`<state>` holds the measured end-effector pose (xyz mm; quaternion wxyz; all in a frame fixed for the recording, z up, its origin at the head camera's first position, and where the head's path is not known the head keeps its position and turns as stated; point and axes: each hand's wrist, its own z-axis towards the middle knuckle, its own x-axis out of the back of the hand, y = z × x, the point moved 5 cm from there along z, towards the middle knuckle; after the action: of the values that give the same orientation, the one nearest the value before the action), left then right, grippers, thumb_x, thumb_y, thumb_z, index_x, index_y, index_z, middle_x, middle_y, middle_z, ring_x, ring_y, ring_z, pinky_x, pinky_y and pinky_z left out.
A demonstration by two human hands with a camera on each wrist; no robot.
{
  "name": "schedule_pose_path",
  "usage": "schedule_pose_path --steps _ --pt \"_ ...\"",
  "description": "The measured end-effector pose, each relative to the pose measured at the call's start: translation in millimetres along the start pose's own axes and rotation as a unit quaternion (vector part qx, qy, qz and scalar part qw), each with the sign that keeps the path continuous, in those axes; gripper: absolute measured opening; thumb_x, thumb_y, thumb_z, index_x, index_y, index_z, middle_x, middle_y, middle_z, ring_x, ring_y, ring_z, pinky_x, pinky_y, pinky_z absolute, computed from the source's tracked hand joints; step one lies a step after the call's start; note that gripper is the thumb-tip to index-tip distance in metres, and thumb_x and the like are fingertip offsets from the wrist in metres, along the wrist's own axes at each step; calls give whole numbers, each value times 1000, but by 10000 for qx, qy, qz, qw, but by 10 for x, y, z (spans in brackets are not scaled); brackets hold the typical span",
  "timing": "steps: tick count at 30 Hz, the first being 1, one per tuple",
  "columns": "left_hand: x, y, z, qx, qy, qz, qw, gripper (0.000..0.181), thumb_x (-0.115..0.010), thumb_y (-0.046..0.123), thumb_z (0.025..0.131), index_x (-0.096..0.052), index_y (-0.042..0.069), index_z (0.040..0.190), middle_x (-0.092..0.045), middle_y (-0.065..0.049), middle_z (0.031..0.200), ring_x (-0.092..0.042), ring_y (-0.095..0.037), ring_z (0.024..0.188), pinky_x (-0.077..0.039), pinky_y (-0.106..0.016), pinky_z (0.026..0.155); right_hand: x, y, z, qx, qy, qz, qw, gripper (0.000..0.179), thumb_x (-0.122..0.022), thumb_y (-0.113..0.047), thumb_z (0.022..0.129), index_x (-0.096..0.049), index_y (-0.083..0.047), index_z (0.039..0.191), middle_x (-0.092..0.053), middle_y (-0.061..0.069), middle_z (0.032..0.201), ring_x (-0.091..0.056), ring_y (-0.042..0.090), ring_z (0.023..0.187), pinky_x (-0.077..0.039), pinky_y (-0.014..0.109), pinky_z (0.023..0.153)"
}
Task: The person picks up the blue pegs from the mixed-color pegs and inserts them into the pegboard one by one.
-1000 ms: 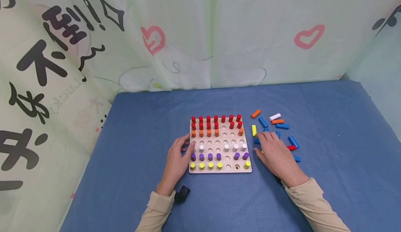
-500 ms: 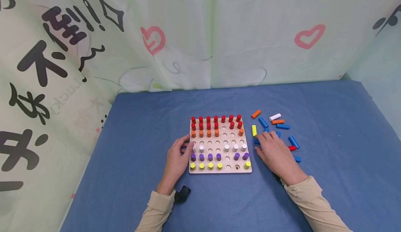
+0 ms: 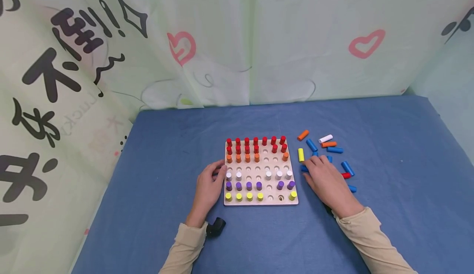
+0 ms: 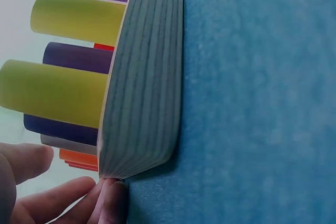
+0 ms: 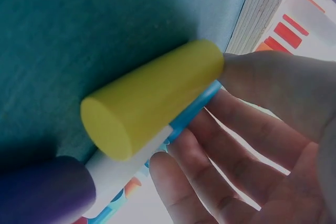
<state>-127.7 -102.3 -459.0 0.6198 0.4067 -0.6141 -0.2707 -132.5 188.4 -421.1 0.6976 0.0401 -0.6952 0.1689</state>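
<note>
A square wooden pegboard (image 3: pixel 255 203) stands on the blue cloth, with rows of red, orange, white, purple and yellow pegs. My left hand (image 3: pixel 208 185) rests by its left edge; in the left wrist view the fingertips (image 4: pixel 79 187) reach the board's corner and the thumb stands apart from the pegs. To the right of the board, my right hand (image 3: pixel 326 183) lies low over loose pegs. Its thumb touches the end of a yellow peg (image 5: pixel 152 98) on the cloth, while the relaxed fingers extend past a blue peg (image 5: pixel 194 106). A white peg (image 5: pixel 131 171) lies behind the yellow one.
More loose pegs surround the right hand: an orange peg (image 3: pixel 303 135), a white peg (image 3: pixel 326 138), a red peg (image 3: pixel 346 175) and several blue ones, such as the blue peg (image 3: pixel 347 168). A printed curtain (image 3: pixel 259 39) hangs behind the table. Several board holes show without pegs.
My left thumb has drawn back leftward, uncovering the white peg at the board's left edge. My right hand has shifted slightly right and now covers a yellow peg that showed beside its thumb.
</note>
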Motion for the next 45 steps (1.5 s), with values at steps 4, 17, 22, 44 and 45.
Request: schedule_pose_path --steps 4,17,22,44,45 --pt "-15 -9 22 -1 50 -27 10000 37 -57 25 102 -61 7 133 -64 -11 124 -61 -24 107 -55 -41 91 3 -3 9 51 1 7 10000 34 -79 -11 85 -68 4 113 -65 19 107 -55 33 97 -54 46 82" --pt "-21 -13 45 -202 -9 -91 9998 31 -64 15 97 -65 7 127 -65 -10 117 -63 -22 101 -57 -38 87 -14 12 34 131 18 13 9999 28 -78 -8 84 -70 3 109 -65 17 101 -54 31 90 -54 44 76" --pt "-19 -17 47 -264 -72 -58 9996 33 -67 11 95 -64 6 128 -65 -11 116 -64 -22 100 -57 -37 85 -13 4 45 99 -39 22 9999 27 -78 -8 84 -70 3 108 -65 17 101 -53 30 90 -54 43 76" --pt "-4 -41 70 -262 -201 -67 9994 35 -67 11 95 -64 7 129 -65 -10 122 -64 -22 102 -57 -38 87 -27 22 63 53 -106 27 9999 27 -78 -8 85 -70 3 108 -65 17 100 -55 30 91 -56 45 80" --pt "-1 -44 71 -271 -201 -74 9994 35 -67 11 95 -64 7 129 -65 -10 122 -64 -21 102 -57 -38 87 -26 22 66 67 -117 9 9999 27 -78 -8 85 -70 4 108 -65 17 100 -55 30 90 -56 44 79"
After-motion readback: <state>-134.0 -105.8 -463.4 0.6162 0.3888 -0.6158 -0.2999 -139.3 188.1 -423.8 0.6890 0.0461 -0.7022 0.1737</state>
